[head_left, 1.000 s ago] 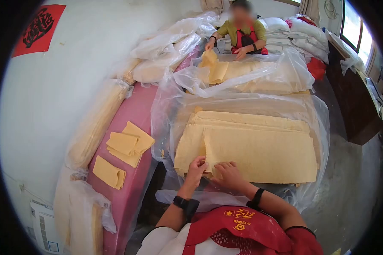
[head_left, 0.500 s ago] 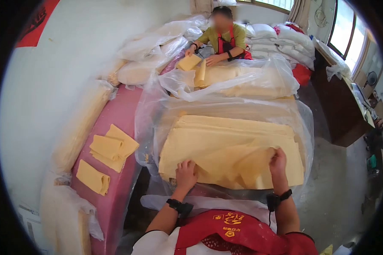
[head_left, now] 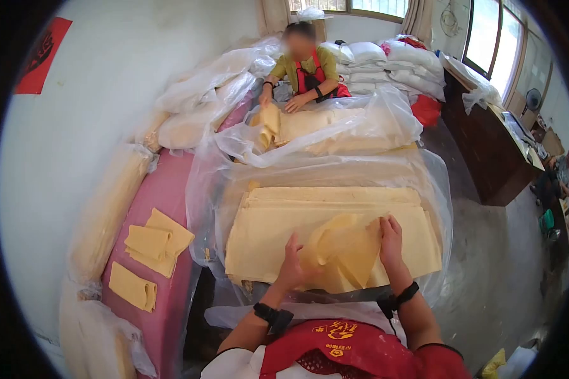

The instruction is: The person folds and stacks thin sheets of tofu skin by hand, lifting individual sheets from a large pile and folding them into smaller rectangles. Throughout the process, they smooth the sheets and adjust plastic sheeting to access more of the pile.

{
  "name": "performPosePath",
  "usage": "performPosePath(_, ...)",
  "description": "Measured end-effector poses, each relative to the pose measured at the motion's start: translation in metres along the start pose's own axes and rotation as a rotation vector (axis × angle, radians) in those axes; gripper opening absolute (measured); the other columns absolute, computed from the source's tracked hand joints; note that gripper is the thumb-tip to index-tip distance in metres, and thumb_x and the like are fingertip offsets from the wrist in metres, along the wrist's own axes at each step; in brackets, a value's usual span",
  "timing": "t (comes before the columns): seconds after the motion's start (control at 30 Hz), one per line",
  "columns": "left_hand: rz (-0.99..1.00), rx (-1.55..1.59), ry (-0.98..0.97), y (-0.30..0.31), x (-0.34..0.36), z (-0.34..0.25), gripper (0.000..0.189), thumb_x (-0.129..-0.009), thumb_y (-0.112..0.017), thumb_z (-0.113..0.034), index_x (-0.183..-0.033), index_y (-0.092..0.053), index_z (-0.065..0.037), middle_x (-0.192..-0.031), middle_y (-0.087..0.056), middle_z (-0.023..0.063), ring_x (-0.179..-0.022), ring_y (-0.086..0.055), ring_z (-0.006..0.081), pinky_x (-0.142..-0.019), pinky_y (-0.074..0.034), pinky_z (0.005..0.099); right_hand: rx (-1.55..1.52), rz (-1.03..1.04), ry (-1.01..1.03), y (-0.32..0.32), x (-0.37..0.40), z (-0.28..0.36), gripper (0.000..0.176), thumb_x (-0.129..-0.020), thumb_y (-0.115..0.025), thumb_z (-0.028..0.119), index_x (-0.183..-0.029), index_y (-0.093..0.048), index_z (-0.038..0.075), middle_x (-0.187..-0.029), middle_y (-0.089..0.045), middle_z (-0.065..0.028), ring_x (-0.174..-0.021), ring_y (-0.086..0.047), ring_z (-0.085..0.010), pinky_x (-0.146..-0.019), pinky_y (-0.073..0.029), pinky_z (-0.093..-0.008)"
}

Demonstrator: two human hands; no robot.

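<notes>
A thin yellow sheet (head_left: 344,249), soft and partly see-through, hangs lifted and creased above a stack of like sheets (head_left: 265,234). My right hand (head_left: 391,243) pinches its upper right corner. At the sheet's left edge is my left hand (head_left: 291,265), thumb raised; its other fingers are smeared by motion, so whether they grip the sheet cannot be told. Clear plastic film (head_left: 442,189) surrounds the stack.
Folded yellow sheets (head_left: 148,240) lie on a pink surface (head_left: 164,183) at left. Across the table, a person (head_left: 303,76) handles folded sheets beside another plastic-covered stack (head_left: 348,129). White sacks (head_left: 417,63) are piled behind. A dark wooden desk (head_left: 480,151) stands at right.
The right hand has raised the sheet's corner and shifted left, folding the sheet up. My left hand has come off the stack toward the lifted sheet. The view has shifted slightly.
</notes>
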State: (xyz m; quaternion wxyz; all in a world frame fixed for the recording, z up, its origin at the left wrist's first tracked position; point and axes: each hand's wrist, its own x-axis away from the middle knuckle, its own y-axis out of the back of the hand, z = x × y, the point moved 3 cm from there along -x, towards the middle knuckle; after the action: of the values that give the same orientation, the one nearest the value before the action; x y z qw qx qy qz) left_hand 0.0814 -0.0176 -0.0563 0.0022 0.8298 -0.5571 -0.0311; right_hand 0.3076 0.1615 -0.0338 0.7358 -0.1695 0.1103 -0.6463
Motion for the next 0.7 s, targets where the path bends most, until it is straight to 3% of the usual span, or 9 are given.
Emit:
performPosePath(0.07, -0.183, -0.779, -0.454, -0.004, 0.013, -0.004, 0.071, -0.082, -0.073, -0.029, -0.139, -0.039, -0.005, -0.128, -0.053, 0.0235, -0.118, -0.054, 0.0310, -0.096, -0.046, 0.0413, 0.332, 0.188, 0.054, -0.022, 0.007, 0.008, 0.015, -0.094, -0.058, 0.015, -0.082, -0.059, 0.007, -0.074, -0.055, 0.0027, -0.067, -0.050, -0.0064, -0.061, -0.043, -0.0227)
performPosePath(0.1, -0.183, -0.775, -0.454, 0.001, 0.011, 0.016, 0.071, -0.082, -0.073, -0.029, -0.139, -0.039, -0.005, -0.128, -0.053, 0.0235, -0.118, -0.054, 0.0310, -0.096, -0.046, 0.0413, 0.335, 0.252, 0.067, -0.034, 0.012, -0.001, 0.012, -0.094, -0.058, 0.014, -0.088, -0.062, 0.004, -0.077, -0.059, 0.0018, -0.071, -0.052, -0.0065, -0.063, -0.044, -0.0229)
performPosePath(0.17, -0.258, -0.737, -0.211, 0.024, -0.006, 0.067, 0.034, -0.089, -0.064, -0.024, -0.114, -0.055, -0.003, -0.095, -0.064, 0.0206, -0.092, -0.065, 0.0284, -0.078, -0.051, 0.0406, 0.455, 0.403, 0.107, -0.053, 0.019, -0.024, 0.016, -0.092, -0.059, 0.012, -0.100, -0.065, 0.000, -0.084, -0.065, -0.0007, -0.079, -0.056, -0.0080, -0.069, -0.046, -0.0247)
performPosePath(0.23, -0.394, -0.297, -0.053, 0.044, -0.022, 0.052, 0.020, -0.095, -0.054, -0.020, -0.091, -0.054, -0.001, -0.075, -0.060, 0.0210, -0.074, -0.064, 0.0375, -0.066, -0.049, 0.0448, 0.571, 0.479, 0.131, -0.063, 0.027, -0.030, 0.021, -0.092, -0.059, 0.012, -0.107, -0.065, -0.001, -0.089, -0.068, -0.0023, -0.083, -0.058, -0.0094, -0.072, -0.047, -0.0263)
performPosePath(0.3, -0.462, -0.378, -0.089, 0.070, -0.041, 0.037, 0.023, -0.096, -0.051, -0.021, -0.088, -0.053, 0.000, -0.078, -0.058, 0.0248, -0.075, -0.059, 0.0439, -0.067, -0.047, 0.0461, 0.736, 0.780, 0.198, -0.078, 0.034, -0.024, 0.025, -0.089, -0.061, 0.009, -0.111, -0.064, -0.001, -0.095, -0.070, -0.0036, -0.089, -0.060, -0.0122, -0.077, -0.048, -0.0292)
performPosePath(0.4, -0.334, -0.617, -0.098, 0.121, -0.068, 0.030, 0.021, -0.095, -0.051, -0.020, -0.092, -0.055, 0.000, -0.081, -0.060, 0.0257, -0.077, -0.058, 0.0462, -0.067, -0.047, 0.0479, 0.603, 0.350, 0.124, -0.029, -0.020, 0.002, 0.020, -0.093, -0.056, 0.014, -0.102, -0.066, 0.000, -0.090, -0.068, -0.0017, -0.080, -0.060, -0.0170, -0.076, -0.048, -0.0308)
performPosePath(0.43, -0.313, -0.724, -0.078, 0.137, -0.073, 0.033, 0.021, -0.094, -0.052, -0.020, -0.094, -0.056, 0.001, -0.081, -0.060, 0.0257, -0.080, -0.059, 0.0461, -0.069, -0.047, 0.0489, 0.207, 0.084, 0.016, 0.004, -0.058, 0.000, 0.023, -0.097, -0.051, 0.020, -0.100, -0.067, 0.003, -0.092, -0.067, -0.0012, -0.080, -0.060, -0.0181, -0.077, -0.049, -0.0328)
performPosePath(0.53, -0.366, -0.896, -0.063, 0.190, -0.074, 0.058, 0.020, -0.090, -0.055, -0.019, -0.098, -0.057, 0.000, -0.084, -0.062, 0.0251, -0.084, -0.060, 0.0457, -0.072, -0.047, 0.0507, -0.272, -0.082, -0.009, 0.104, -0.109, 0.050, 0.029, -0.099, -0.048, 0.022, -0.117, -0.058, 0.002, -0.112, -0.064, -0.0078, -0.100, -0.061, -0.0211, -0.087, -0.050, -0.0312)
performPosePath(0.7, -0.433, -1.019, 0.173, 0.214, -0.056, 0.059, 0.036, -0.081, -0.065, -0.016, -0.114, -0.056, -0.004, -0.107, -0.062, 0.0230, -0.101, -0.059, 0.0416, -0.086, -0.047, 0.0496, -0.083, -0.277, -0.007, 0.170, -0.061, 0.108, 0.029, -0.099, -0.049, 0.028, -0.119, -0.057, 0.008, -0.109, -0.064, -0.0043, -0.093, -0.062, -0.0182, -0.078, -0.051, -0.0332)
